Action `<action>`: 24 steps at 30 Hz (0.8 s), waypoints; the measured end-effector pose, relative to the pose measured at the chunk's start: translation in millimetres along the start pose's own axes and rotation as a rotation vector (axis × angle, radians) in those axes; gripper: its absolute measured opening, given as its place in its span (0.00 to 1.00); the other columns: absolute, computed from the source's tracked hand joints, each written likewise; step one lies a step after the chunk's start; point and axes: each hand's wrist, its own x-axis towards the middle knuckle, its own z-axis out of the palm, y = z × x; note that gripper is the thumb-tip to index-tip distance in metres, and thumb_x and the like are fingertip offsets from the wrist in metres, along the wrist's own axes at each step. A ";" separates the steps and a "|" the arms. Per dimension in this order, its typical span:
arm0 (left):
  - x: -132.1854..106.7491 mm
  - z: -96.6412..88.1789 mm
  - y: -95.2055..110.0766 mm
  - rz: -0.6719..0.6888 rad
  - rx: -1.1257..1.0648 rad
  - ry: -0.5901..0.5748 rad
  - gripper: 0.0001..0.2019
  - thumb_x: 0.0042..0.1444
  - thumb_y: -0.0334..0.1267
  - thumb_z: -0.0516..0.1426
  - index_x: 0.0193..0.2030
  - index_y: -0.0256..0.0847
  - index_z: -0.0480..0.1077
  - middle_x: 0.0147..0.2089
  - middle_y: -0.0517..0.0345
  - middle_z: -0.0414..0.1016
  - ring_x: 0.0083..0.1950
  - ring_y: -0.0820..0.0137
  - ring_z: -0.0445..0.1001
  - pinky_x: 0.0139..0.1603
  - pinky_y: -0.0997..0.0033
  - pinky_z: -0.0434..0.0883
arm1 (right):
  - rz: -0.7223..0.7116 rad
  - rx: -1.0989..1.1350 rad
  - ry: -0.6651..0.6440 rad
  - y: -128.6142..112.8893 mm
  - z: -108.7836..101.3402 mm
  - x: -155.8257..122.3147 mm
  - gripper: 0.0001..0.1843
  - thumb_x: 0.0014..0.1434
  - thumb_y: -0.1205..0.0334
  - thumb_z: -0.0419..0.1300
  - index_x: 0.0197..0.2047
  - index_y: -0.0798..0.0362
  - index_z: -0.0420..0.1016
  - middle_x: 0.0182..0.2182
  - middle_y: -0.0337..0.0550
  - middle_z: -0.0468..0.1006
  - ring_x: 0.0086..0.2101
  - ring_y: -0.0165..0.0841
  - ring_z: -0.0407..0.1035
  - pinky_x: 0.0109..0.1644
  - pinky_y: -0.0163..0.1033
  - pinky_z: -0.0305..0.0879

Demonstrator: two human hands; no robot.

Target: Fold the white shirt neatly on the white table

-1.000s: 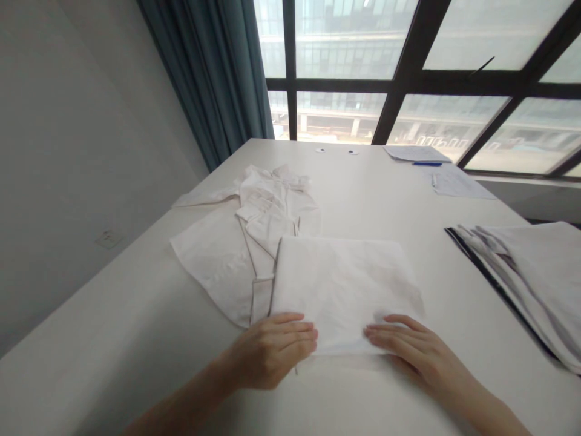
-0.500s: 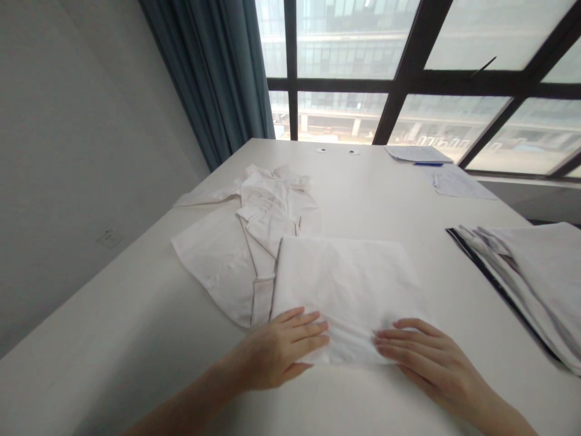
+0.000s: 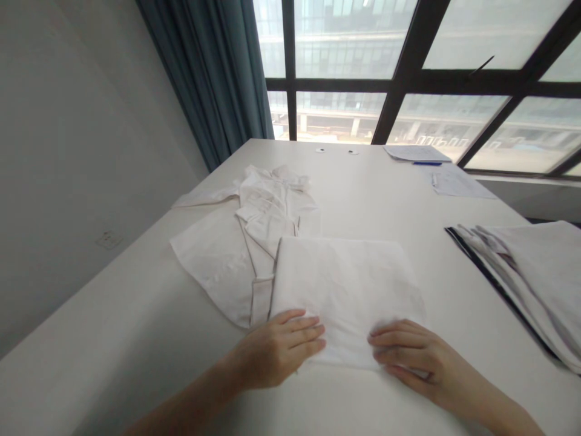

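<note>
A folded white cloth (image 3: 347,272) with a dark line along its left edge lies flat on the white table in front of me. My left hand (image 3: 279,348) rests on its near left corner, fingers stretched out over the fabric and thumb hidden. On the near right part of the cloth lies my right hand (image 3: 411,357), its fingers slightly bent and its thumb apart from them at the near edge. A white garment (image 3: 267,212) with dark piping and a sleeve spreads out behind and to the left, partly covered by the folded cloth.
A stack of folded white fabric (image 3: 540,266) with a black edge lies at the right. Papers (image 3: 417,153) and a blue pen (image 3: 426,163) are at the far right of the table (image 3: 149,339). Two small white discs sit near the far edge, by the window.
My right hand has shifted slightly left, with its fingers more bent and its thumb nearer the cloth's edge. The left thumb has gone out of sight. The garment lies as before.
</note>
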 end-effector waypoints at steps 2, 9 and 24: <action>-0.2 -0.1 0.0 0.003 -0.004 0.003 0.16 0.64 0.27 0.48 0.54 0.36 0.69 0.55 0.51 0.76 0.62 0.69 0.68 0.68 0.63 0.59 | 0.013 0.018 0.001 -0.5 -0.4 0.3 0.10 0.64 0.66 0.56 0.43 0.50 0.80 0.45 0.48 0.80 0.49 0.35 0.72 0.53 0.41 0.70; 0.2 -4.9 0.6 0.024 -0.034 -0.005 0.15 0.61 0.27 0.49 0.52 0.36 0.70 0.55 0.52 0.76 0.61 0.69 0.69 0.68 0.64 0.58 | 0.026 0.054 0.030 3.4 2.8 -0.6 0.10 0.64 0.64 0.56 0.36 0.52 0.79 0.43 0.49 0.80 0.48 0.36 0.72 0.52 0.40 0.70; -0.8 -8.8 0.5 0.040 -0.128 0.043 0.15 0.58 0.26 0.52 0.50 0.38 0.70 0.52 0.57 0.78 0.57 0.70 0.73 0.68 0.66 0.55 | -0.040 0.035 0.101 6.3 11.2 3.1 0.07 0.64 0.67 0.57 0.44 0.53 0.75 0.40 0.45 0.80 0.45 0.31 0.72 0.51 0.37 0.69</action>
